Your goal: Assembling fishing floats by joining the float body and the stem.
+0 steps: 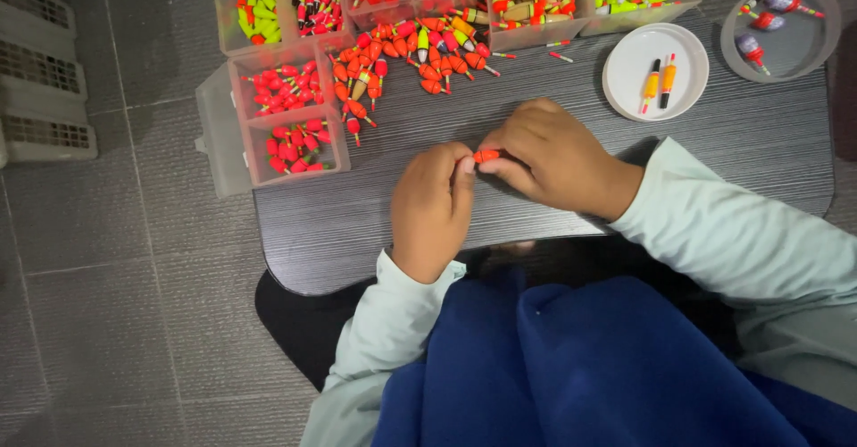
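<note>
Holding one small orange-red fishing float [486, 155] between the fingertips of both hands, the person works over the middle of the dark grey tabletop [759, 143]. The left hand [433, 206] is curled, with thumb and forefinger pinched on the left end of the float. The right hand [553, 157] is also curled, its fingers closed on the right end, so both hands are nearly shut around this one piece. The float is lifted a little above the tabletop, between the two hands; if it touches the surface I cannot tell.

As a judgement of progress: a white round lid [625, 76] on the far right carries only two slim floats [661, 83], one more yellow and one more orange, so few pieces seem finished or set apart. A loose heap of orange and red floats [402, 63] lies on the tabletop, far from the hands and a little to the left, and it seems not yet handled. Clear plastic boxes [290, 112] at the far left and along the far edge are full of red, green and mixed floats. A grey round dish [817, 45] at the far right holds a few greyish floats. Much work appears to remain.

Both forearms, in pale sleeves, come in from the near side, and the wrists bend inward toward each other.
</note>
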